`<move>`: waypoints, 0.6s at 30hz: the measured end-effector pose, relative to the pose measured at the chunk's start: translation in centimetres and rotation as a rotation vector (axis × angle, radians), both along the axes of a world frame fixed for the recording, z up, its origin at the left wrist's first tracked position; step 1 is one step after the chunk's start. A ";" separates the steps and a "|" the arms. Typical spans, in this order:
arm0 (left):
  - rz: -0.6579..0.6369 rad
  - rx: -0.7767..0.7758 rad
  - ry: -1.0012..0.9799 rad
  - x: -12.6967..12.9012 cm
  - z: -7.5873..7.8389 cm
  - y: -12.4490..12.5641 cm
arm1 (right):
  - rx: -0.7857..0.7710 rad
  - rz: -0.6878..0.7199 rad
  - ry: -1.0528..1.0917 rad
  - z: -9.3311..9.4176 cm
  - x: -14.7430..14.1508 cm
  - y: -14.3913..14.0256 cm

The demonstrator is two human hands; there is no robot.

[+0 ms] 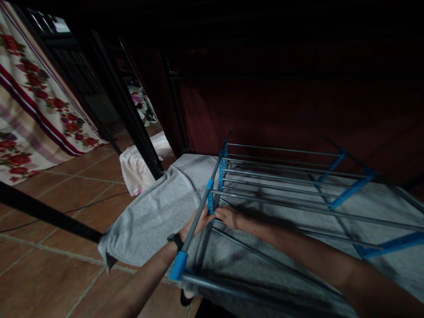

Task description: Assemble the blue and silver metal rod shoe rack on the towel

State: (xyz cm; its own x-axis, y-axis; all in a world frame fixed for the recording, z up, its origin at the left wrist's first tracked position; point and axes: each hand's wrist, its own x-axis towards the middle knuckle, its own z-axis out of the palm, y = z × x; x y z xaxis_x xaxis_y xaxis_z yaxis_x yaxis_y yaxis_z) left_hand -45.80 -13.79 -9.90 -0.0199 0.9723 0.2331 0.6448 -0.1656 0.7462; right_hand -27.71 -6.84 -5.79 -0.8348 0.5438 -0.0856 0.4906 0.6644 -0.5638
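A drying rack (pixel 281 179) of grey metal tubes with blue plastic joints rests on a grey blanket (pixel 162 207). At its left end my left hand (pixel 201 221), with a dark watch on the wrist, reaches past the side tube and closes on the lower part of a blue perforated bracket (pixel 210 204). From the other side my right hand (pixel 228 217) meets it, fingers pinched on the end of a thin metal rod (pixel 219 222) by that bracket. The fingertips of both hands nearly touch, and the exact joint between them is partly hidden.
Dark metal posts (pixel 127 110) of a frame stand at the left. A floral curtain (pixel 36 101) hangs beyond them. Behind the rack is a dark red cloth (pixel 265 110). A striped cloth (pixel 135 170) lies near the post, and a cable (pixel 89 202) crosses the tiled floor (pixel 43 274).
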 end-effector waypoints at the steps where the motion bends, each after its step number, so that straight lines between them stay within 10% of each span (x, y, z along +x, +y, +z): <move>1: 0.000 -0.003 0.000 0.1 0.1 0.0 | -0.013 0.008 0.010 -0.1 0.0 0.1; 18: 0.027 -0.079 0.033 1.4 1.8 -0.7 | -0.014 -0.013 -0.068 0.5 0.1 0.1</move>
State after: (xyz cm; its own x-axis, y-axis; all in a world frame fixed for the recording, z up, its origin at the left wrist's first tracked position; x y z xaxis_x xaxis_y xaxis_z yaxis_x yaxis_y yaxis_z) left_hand -44.39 -14.52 -8.07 -0.0398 0.9868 0.1571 0.6724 -0.0898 0.7347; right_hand -27.64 -6.76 -5.28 -0.8198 0.5528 -0.1494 0.5364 0.6500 -0.5383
